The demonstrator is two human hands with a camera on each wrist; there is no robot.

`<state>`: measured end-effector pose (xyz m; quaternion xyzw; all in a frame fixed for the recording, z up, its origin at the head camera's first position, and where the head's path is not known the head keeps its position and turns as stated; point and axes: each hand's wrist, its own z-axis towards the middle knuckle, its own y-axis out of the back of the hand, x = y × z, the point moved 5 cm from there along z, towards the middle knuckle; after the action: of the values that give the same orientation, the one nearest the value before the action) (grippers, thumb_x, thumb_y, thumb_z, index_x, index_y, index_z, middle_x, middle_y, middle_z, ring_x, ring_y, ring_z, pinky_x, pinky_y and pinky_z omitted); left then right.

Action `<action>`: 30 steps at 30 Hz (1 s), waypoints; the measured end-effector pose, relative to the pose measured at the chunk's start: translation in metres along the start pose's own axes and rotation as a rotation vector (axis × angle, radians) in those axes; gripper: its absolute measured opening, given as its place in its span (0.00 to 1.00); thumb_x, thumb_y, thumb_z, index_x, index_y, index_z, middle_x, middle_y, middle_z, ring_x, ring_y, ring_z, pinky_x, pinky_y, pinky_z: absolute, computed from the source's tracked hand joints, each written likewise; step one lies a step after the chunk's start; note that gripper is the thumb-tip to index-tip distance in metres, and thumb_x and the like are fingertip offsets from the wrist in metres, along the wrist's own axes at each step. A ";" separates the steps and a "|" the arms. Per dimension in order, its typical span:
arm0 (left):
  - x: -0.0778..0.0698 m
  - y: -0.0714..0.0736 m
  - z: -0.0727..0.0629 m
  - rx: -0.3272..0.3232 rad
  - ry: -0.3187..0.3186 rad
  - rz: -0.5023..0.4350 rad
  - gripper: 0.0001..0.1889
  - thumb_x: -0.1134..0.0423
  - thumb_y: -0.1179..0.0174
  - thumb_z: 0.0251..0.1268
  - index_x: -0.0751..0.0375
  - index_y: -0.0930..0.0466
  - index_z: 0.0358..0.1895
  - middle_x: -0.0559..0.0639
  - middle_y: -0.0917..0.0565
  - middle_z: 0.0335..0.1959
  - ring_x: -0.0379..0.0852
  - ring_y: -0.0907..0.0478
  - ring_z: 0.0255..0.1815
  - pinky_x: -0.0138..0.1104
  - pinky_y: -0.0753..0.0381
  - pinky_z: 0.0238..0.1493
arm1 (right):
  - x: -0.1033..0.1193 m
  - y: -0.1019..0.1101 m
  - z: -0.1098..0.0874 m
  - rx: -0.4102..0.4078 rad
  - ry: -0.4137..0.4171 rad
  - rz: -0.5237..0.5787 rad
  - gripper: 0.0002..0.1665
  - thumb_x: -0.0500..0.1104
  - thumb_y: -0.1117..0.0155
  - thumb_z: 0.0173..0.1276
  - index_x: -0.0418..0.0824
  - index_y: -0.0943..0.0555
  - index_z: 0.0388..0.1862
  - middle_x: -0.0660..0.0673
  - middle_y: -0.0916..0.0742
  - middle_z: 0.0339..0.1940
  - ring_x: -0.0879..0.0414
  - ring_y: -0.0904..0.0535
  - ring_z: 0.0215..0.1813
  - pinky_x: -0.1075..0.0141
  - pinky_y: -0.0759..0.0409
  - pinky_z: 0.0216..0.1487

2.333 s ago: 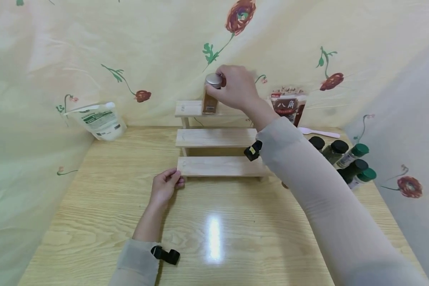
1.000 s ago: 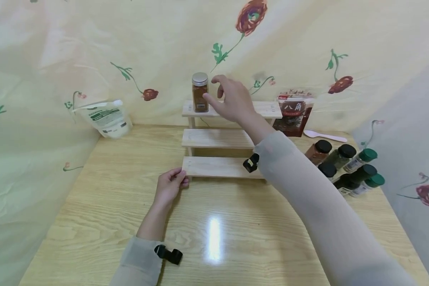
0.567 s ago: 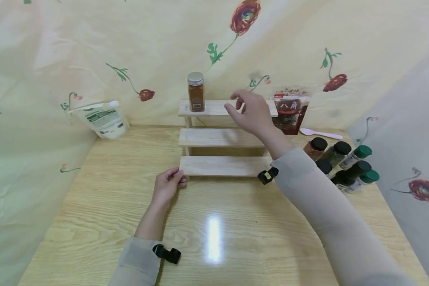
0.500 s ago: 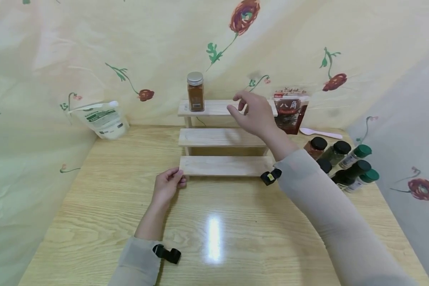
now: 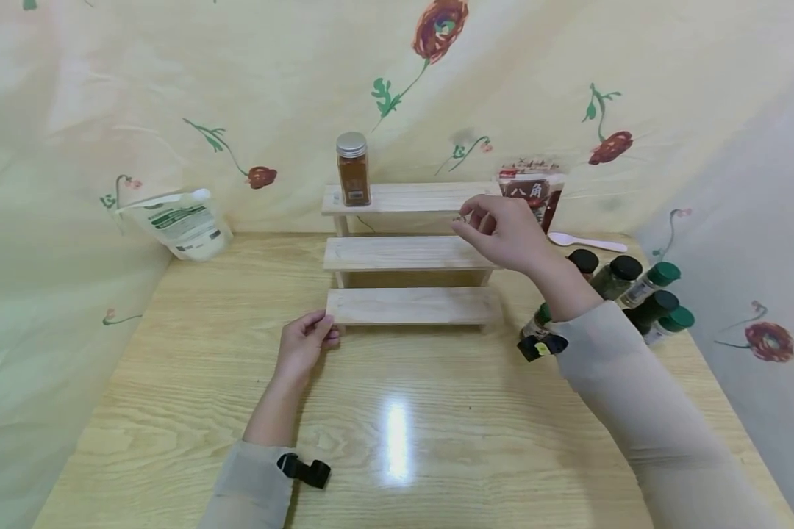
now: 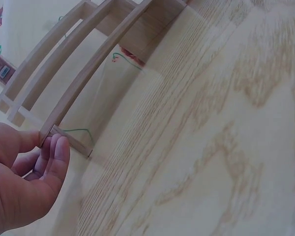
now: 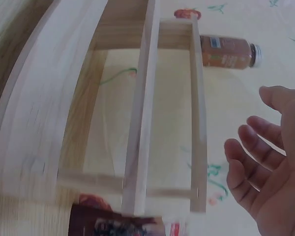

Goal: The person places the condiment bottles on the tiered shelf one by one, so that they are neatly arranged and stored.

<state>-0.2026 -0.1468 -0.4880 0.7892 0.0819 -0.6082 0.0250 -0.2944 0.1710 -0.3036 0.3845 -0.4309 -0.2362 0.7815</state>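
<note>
A three-tier wooden shelf rack [image 5: 410, 305] stands on the table near the wall. My left hand [image 5: 302, 342] pinches the left end of its lowest board; the left wrist view shows the thumb and fingertips at that board end [image 6: 48, 135]. On the top board, at the left, a spice jar [image 5: 353, 173] with brown contents and a silver lid stands upright. My right hand [image 5: 503, 229] hangs over the right part of the rack, apart from the jar. In the right wrist view its fingers [image 7: 255, 142] are loosely bent and hold nothing.
Several spice bottles with black or green caps [image 5: 625, 268] stand at the right, partly behind the right forearm. A dark red pouch [image 5: 549, 192] and a pale pink spoon [image 5: 589, 242] lie behind them. A white pouch [image 5: 188, 224] leans at the back left.
My right hand has let go of the spice jar on the top board and moved right and down, away from it. The jar had shifted left before release. My left hand keeps its place.
</note>
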 end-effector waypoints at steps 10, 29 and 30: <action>0.000 -0.001 -0.002 -0.001 0.020 -0.006 0.17 0.71 0.44 0.77 0.78 0.25 0.61 0.62 0.18 0.41 0.45 0.16 0.38 0.31 0.10 0.43 | -0.035 0.019 -0.021 -0.002 -0.036 -0.024 0.14 0.49 0.33 0.73 0.39 0.16 0.46 0.46 0.17 0.29 0.53 0.23 0.29 0.64 0.23 0.29; 0.001 -0.001 -0.003 0.009 0.015 -0.012 0.18 0.71 0.45 0.77 0.80 0.28 0.62 0.60 0.18 0.40 0.43 0.17 0.37 0.31 0.10 0.44 | -0.085 0.058 -0.068 0.053 -0.275 -0.143 0.27 0.58 0.38 0.75 0.34 0.18 0.52 0.37 0.15 0.37 0.44 0.21 0.38 0.57 0.24 0.31; 0.001 -0.001 -0.003 0.007 0.015 -0.012 0.18 0.71 0.45 0.77 0.80 0.27 0.62 0.61 0.18 0.41 0.43 0.17 0.38 0.31 0.10 0.44 | -0.089 0.059 -0.070 0.056 -0.285 -0.151 0.28 0.58 0.38 0.75 0.34 0.18 0.53 0.37 0.15 0.37 0.44 0.21 0.37 0.56 0.24 0.31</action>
<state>-0.1995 -0.1454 -0.4880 0.7933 0.0849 -0.6026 0.0180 -0.2781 0.2963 -0.3227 0.4001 -0.5135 -0.3343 0.6815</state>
